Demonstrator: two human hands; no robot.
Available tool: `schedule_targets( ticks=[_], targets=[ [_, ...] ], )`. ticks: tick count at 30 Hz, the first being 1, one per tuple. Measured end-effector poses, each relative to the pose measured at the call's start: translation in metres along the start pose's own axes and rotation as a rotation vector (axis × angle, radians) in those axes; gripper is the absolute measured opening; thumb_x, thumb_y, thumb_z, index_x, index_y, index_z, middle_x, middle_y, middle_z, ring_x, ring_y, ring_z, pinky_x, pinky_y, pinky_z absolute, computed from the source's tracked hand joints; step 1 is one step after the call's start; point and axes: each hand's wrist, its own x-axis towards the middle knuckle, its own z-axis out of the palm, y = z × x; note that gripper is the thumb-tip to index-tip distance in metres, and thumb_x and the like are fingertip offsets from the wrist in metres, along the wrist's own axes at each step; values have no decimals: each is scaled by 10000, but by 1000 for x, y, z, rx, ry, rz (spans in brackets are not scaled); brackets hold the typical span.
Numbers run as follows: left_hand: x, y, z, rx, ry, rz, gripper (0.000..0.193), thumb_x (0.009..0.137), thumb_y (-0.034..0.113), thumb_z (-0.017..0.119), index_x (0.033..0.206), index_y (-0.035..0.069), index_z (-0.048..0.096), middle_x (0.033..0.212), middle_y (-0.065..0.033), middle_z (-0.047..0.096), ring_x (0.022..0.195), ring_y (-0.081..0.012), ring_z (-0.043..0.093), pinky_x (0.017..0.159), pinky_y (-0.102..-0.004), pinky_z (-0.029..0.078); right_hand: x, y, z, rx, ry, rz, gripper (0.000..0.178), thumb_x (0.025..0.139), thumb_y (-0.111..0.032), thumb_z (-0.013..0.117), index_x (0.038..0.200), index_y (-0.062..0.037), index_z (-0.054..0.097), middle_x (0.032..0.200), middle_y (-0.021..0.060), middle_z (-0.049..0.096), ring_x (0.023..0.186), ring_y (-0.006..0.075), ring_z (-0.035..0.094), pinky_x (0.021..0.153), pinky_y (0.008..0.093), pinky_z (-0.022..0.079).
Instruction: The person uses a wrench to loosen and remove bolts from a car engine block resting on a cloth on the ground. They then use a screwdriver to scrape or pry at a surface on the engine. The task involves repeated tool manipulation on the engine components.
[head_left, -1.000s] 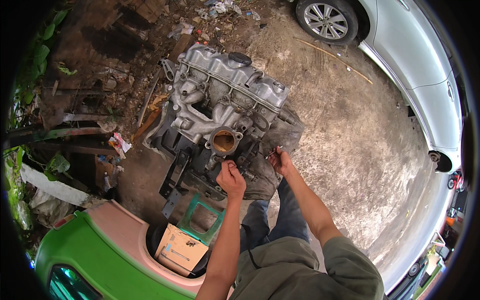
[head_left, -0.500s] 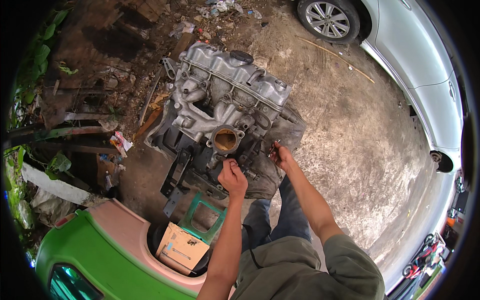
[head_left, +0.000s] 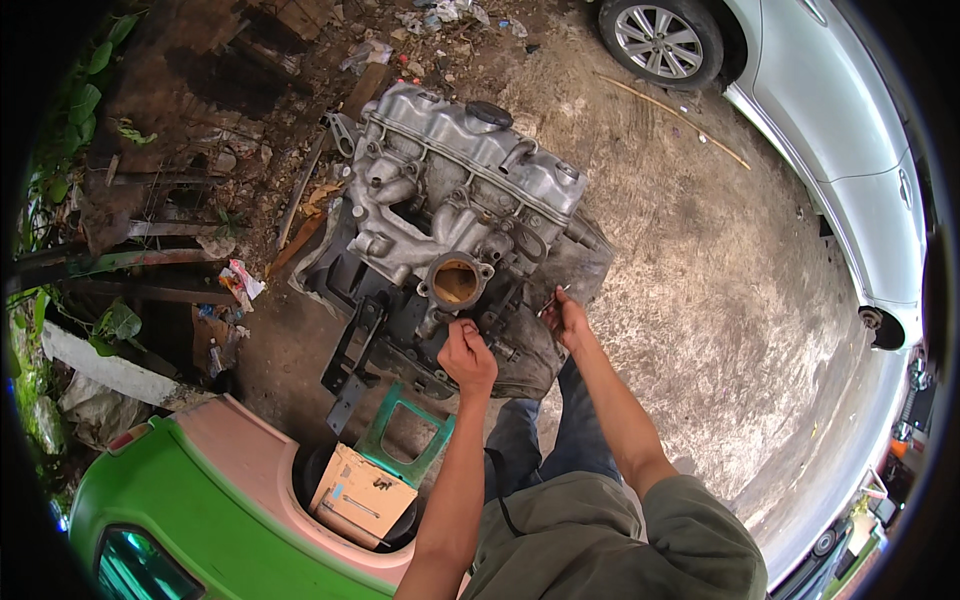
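Observation:
A grey metal car engine (head_left: 440, 232) rests in front of me, with a ribbed cover and a black cap (head_left: 488, 115) on top. On its near side a round flanged intake opening (head_left: 456, 282) faces up, brownish inside. Just below that opening my left hand (head_left: 467, 355) is closed, its fingertips against the engine's near side; what they grip, if anything, is hidden. My right hand (head_left: 568, 320) is at the engine's right end, thumb and fingers pinched around something small and thin, partly metallic, too small to name.
Below the engine is a green plastic stool (head_left: 374, 440) beside a cardboard box (head_left: 368, 492) with a thin tool on it. A green and pink car body panel (head_left: 190, 500) lies lower left. Scrap wood (head_left: 160, 262) and litter lie left; a silver car (head_left: 840, 110) stands right.
The engine appears very slightly lower and to the right in view. Both hands keep nearly the same places, with small finger shifts in the right one.

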Motion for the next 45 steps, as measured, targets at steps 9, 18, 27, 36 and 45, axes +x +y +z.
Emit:
schedule_targets(
  ticks=[9,18,27,36,45],
  targets=[
    [0,0,0,12,-2,-7,250,964,175,440,836,0,566,634,-140,578,502,-314,565,474,-366,439,12,6,-10,272,56,249,266,998,-298,551,833,-90,528,677,20,506,593,149,511,504,260,469],
    [0,2,-1,15,-11,-20,218,935,141,444,859,-12,579,667,-147,602,536,-328,592,501,-368,469,-23,-8,8,-210,-118,-338,260,1012,-281,528,897,-49,554,782,53,587,616,159,563,604,293,511],
    [2,5,0,-5,14,5,212,926,137,454,857,-22,575,662,-151,599,538,-326,587,507,-366,468,-118,18,-7,-1441,-433,-1269,352,755,123,544,1057,-49,597,1143,167,541,1015,338,609,811,391,520],
    [2,3,3,-18,34,22,221,945,125,432,839,-20,562,636,-119,560,480,-234,521,476,-308,408,-107,15,-29,-1134,-52,-1096,124,887,42,519,976,-22,576,949,156,583,853,331,615,719,390,490],
    [3,2,1,-26,26,13,233,952,151,445,830,-5,565,620,-152,558,502,-334,551,470,-372,428,-31,2,-21,-1388,84,-965,230,978,-216,540,987,12,571,822,227,633,793,425,621,685,474,470]
  ],
)
